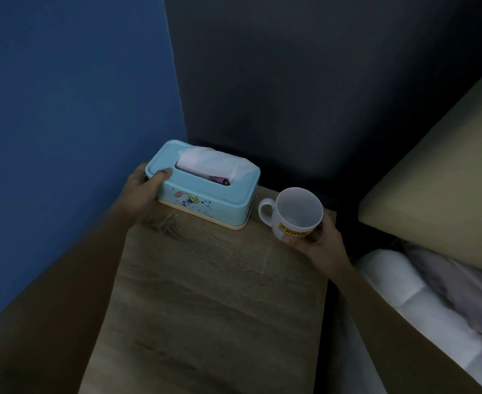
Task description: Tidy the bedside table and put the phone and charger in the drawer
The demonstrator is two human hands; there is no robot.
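A light blue tissue box [208,194] with white tissue sticking out of its top sits at the back left of the wooden bedside table [214,302]. My left hand [143,191] grips the box's left end, thumb on the lid. My right hand [316,243] holds a white mug [293,214] with a yellow logo at the table's back right corner, handle pointing left; the mug looks empty. No phone, charger or drawer shows in this view.
A blue wall [72,123] runs along the left of the table and a dark wall stands behind it. To the right lies a bed with a beige headboard [447,180] and white bedding [404,294].
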